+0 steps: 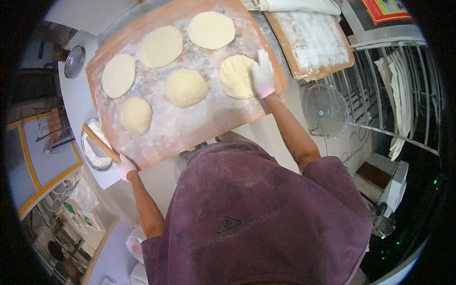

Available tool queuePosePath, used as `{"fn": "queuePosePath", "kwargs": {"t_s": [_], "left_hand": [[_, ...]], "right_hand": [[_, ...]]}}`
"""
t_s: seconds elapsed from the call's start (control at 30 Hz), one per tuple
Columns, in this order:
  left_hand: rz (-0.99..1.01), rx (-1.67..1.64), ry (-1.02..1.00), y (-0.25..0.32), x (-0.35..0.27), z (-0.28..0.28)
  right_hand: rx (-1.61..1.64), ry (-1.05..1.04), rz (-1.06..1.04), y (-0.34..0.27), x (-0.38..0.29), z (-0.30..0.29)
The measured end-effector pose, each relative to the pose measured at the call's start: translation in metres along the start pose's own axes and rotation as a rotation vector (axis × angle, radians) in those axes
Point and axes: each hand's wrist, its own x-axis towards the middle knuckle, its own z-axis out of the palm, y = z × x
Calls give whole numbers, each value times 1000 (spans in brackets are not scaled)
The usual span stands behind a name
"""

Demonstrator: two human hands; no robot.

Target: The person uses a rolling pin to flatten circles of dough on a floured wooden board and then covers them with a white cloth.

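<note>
My left hand (125,168), in a white glove with a pink cuff, grips one end of a wooden rolling pin (101,143). The pin reaches over a bowl of flour (96,151). My right hand (263,73), gloved alike, lies with straight fingers against the right edge of a round of dough (236,77) that shows creases. Left of that round, on the floured board (160,149), sit two thicker, domed dough pieces, a middle one (185,88) and a left one (135,115). Along the far side lie three flatter rounds: left (118,75), centre (161,47) and right (211,30).
A second floured board (311,42) lies at the upper right, with folded cloth (302,6) at its far end. A fan (324,111) stands below it beside a metal railing (384,89). On the left, a round metal lid or dish (74,61) sits near the board.
</note>
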Motion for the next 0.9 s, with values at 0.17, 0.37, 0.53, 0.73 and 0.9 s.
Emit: {"fn": "queuePosePath", "kwargs": {"t_s": [0.17,0.37,0.53,0.73,0.9], "left_hand": [[53,28,84,18,-9,-6],[39,43,86,38,-25,-13],[41,34,61,29,-14,-9],[-13,41,-21,48,-33,-29],[-112,11,-148,61,-42,-36]], "right_hand": [[-296,-112,-12,18,-2,7],[-401,-121,-288,9,-4,6],[-443,-278,-246,-8,5,-5],[-493,-138,-365,-16,1,2],[-481,-242,-315,-22,-12,7]]}}
